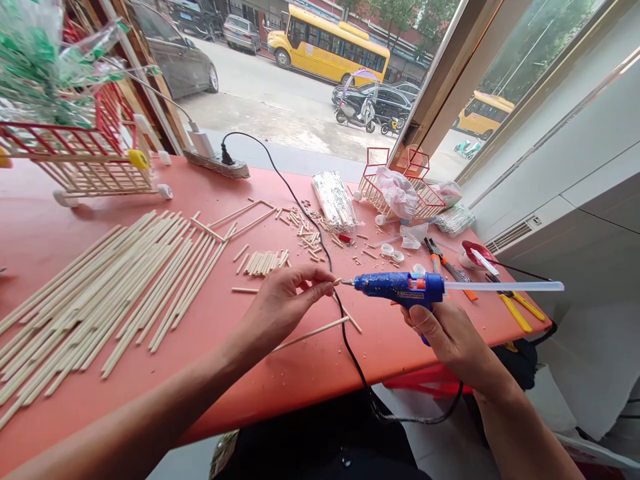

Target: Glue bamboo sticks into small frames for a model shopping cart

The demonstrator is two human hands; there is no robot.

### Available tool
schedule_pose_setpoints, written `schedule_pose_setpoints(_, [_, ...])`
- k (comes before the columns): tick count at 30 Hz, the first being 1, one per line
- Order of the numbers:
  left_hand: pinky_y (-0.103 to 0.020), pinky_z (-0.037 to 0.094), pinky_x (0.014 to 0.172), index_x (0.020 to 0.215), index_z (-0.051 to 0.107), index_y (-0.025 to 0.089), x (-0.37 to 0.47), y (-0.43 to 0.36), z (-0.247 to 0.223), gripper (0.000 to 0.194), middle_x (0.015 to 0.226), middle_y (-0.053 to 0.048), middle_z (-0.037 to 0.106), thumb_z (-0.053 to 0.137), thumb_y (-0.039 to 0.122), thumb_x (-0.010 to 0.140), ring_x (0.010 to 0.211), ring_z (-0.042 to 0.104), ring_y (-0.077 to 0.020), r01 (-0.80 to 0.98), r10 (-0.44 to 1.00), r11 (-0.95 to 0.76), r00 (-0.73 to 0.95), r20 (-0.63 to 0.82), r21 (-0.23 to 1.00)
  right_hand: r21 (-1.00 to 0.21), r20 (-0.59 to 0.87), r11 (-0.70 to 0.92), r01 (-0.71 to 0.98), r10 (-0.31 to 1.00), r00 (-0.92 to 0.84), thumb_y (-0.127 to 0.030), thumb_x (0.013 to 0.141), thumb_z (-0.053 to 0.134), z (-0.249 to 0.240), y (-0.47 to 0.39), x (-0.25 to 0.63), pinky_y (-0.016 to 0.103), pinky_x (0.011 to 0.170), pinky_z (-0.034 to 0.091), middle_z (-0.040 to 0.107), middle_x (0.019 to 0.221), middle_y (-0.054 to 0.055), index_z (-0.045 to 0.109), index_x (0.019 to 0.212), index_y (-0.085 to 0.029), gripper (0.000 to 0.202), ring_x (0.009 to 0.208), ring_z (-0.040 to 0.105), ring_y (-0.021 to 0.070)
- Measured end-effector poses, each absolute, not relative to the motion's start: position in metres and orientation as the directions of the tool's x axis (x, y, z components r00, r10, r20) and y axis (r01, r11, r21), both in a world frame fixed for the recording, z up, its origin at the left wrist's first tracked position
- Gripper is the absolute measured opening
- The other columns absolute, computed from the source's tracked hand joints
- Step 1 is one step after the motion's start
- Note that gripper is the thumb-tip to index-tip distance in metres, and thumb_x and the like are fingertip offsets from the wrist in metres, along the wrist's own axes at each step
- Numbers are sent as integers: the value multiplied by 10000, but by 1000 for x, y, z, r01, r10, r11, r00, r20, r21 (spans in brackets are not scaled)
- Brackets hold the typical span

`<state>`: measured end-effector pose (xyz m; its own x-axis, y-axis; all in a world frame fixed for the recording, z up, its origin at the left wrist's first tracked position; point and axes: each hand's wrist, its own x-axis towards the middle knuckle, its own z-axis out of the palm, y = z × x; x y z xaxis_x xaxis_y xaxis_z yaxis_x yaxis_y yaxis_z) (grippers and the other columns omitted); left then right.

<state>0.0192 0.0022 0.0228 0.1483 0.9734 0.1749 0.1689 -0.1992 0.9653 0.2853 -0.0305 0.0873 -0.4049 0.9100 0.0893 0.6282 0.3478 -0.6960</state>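
While the right hand (443,333) grips a glue gun (387,286) near the front edge of the tabletop (310,377), the left hand (295,293) pinches a small wooden piece (338,281) at the nozzle (349,282), best held steady.

Glue gun (393,287) is over the table (300,373), right hand (443,330) around its grip, left hand (295,290) at its nozzle end with a stick piece (337,281) at the tip. Glue stick (505,286) pokes out the gun's rear, to the right. Far left of gun: long sticks (125,280), stick cart (105,175) behind those. Left and a bit behind gun: short sticks (265,263), then scraps (307,233). Farther behind gun: packet (334,200), stick basket (370,190) right of that. Just behind gun's rear: pliers (433,257). Right of gun: cutters (515,312). Back left of gun: power strip (215,164). Cord (410,421) loops below gun. Farthest behind gun, outside: bus (330,47).
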Motion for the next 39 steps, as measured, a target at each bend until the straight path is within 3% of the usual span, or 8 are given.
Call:
schedule_pose_setpoints(15, [-289,472,735,841,789,238,20,3,22,146,763,16,783,680,325,883,763,709,-178,183,974,-206,135,183,961,-583,184,434,686,894,-409,-550,1072,405,86,-27,284,300,578,394,590,667,25,685,924,-174,491,597,512,159])
schedule_pose_setpoints(22, [-282,466,725,817,791,240,20,2,21,123,763,23,784,702,312,861,756,701,-168,177,975,-202,131,180,963,-654,107,383,652,900,-422,-576,1064,403,85,-29,288,302,534,358,542,632,17,679,901,-201,493,544,452,151])
schedule_pose_setpoints(28, [-295,463,694,827,801,238,21,3,22,138,744,15,783,705,337,832,721,679,-177,189,976,-193,138,168,963,-710,73,318,628,921,-383,-622,1050,398,83,-27,285,285,499,315,490,633,5,557,762,-198,537,552,419,127])
schedule_pose_setpoints(35, [-295,470,703,808,793,231,22,4,24,136,746,11,780,702,331,820,727,679,-175,162,972,-211,142,189,964,-812,-23,170,559,947,-322,-673,1024,425,76,-25,288,269,518,349,482,707,2,596,903,-163,552,602,433,121])
schedule_pose_setpoints(39, [-297,473,701,795,792,229,23,4,24,131,732,8,777,705,326,812,727,684,-177,159,971,-215,145,192,964,-847,-71,105,521,949,-306,-701,1005,441,73,-25,288,261,512,330,450,730,-4,555,870,-176,554,608,403,112])
